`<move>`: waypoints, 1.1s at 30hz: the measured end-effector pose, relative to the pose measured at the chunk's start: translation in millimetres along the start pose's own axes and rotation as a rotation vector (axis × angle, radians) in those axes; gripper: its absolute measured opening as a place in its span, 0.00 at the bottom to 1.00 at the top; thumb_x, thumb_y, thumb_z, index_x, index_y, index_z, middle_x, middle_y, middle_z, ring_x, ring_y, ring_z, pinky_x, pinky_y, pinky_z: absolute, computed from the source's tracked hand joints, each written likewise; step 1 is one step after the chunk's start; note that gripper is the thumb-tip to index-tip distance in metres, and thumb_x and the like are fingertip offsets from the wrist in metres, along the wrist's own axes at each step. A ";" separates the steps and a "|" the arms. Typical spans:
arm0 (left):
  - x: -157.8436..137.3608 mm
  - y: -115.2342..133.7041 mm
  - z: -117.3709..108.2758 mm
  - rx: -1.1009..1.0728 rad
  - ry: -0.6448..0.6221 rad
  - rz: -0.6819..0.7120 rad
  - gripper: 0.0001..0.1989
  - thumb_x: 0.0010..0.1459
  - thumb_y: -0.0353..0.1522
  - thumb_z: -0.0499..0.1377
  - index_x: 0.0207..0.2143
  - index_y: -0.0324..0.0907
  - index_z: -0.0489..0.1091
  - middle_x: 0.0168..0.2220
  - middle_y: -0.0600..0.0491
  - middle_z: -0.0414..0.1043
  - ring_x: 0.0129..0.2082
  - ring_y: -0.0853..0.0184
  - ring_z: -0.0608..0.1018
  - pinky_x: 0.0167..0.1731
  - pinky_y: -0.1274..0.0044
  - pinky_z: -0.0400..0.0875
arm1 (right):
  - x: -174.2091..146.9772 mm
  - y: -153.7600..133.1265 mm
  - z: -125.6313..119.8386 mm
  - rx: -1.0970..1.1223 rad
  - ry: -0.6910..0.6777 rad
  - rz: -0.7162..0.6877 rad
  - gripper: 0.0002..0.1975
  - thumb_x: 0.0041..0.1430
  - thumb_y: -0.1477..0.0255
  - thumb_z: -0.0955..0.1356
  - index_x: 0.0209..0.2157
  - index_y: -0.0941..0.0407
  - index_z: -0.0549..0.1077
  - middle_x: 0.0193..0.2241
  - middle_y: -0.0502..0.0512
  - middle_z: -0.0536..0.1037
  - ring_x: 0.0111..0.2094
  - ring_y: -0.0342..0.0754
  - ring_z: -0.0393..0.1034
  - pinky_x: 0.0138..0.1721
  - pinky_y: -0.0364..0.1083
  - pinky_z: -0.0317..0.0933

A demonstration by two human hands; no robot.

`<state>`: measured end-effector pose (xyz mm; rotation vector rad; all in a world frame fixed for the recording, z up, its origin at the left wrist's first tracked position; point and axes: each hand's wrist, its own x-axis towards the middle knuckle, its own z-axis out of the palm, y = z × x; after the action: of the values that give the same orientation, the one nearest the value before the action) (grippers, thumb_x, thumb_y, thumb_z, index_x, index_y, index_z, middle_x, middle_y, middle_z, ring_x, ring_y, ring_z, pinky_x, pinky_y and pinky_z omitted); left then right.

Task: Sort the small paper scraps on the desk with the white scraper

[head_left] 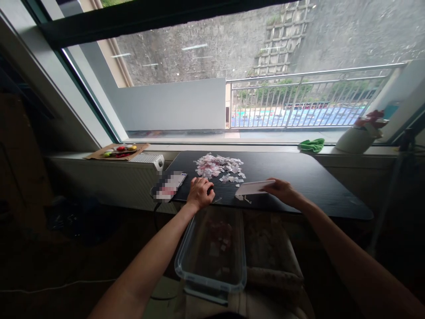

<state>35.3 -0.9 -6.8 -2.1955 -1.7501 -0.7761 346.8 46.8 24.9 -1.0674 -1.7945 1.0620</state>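
Observation:
My left hand is closed near the table's front edge, and a small dark object shows at its fingers; what it is I cannot make out. A thin white sheet, held at its right end by my right hand, slants just above the black tabletop. Small white strips lie under its near edge. Behind both hands is a heap of small pink and white paper pieces, with a few loose ones at its right side.
A clear plastic bin with some pieces inside sits below the table's front edge. Left of my left hand lies a phone, its screen blurred. A green cloth and a whitish container stand along the windowsill; a radiator is at left.

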 end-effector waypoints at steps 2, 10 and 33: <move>0.3 0.8 -1.1 0.002 -0.002 -0.004 0.09 0.52 0.31 0.56 0.35 0.43 0.74 0.37 0.49 0.72 0.43 0.58 0.71 0.54 0.60 0.58 | -10.5 2.2 -18.4 0.020 -0.013 0.046 0.24 0.34 0.50 0.74 0.28 0.55 0.75 0.27 0.53 0.82 0.32 0.51 0.76 0.42 0.50 0.69; 0.2 0.9 -2.5 0.006 0.005 -0.006 0.09 0.52 0.31 0.55 0.35 0.44 0.74 0.36 0.49 0.73 0.43 0.58 0.72 0.55 0.59 0.57 | -3.7 3.8 -24.5 0.071 0.136 0.187 0.13 0.40 0.65 0.74 0.28 0.56 0.73 0.25 0.50 0.79 0.28 0.46 0.73 0.35 0.48 0.69; 0.6 1.1 -3.2 -0.009 0.004 -0.014 0.10 0.52 0.32 0.55 0.35 0.44 0.74 0.37 0.49 0.73 0.45 0.57 0.72 0.56 0.59 0.57 | -17.7 2.3 -42.4 0.082 -0.013 0.321 0.10 0.39 0.71 0.73 0.28 0.57 0.75 0.27 0.51 0.79 0.28 0.46 0.72 0.31 0.44 0.65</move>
<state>35.6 -2.3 -3.7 -2.1885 -1.7652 -0.7923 391.6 42.4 34.1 -1.3294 -1.6077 1.3222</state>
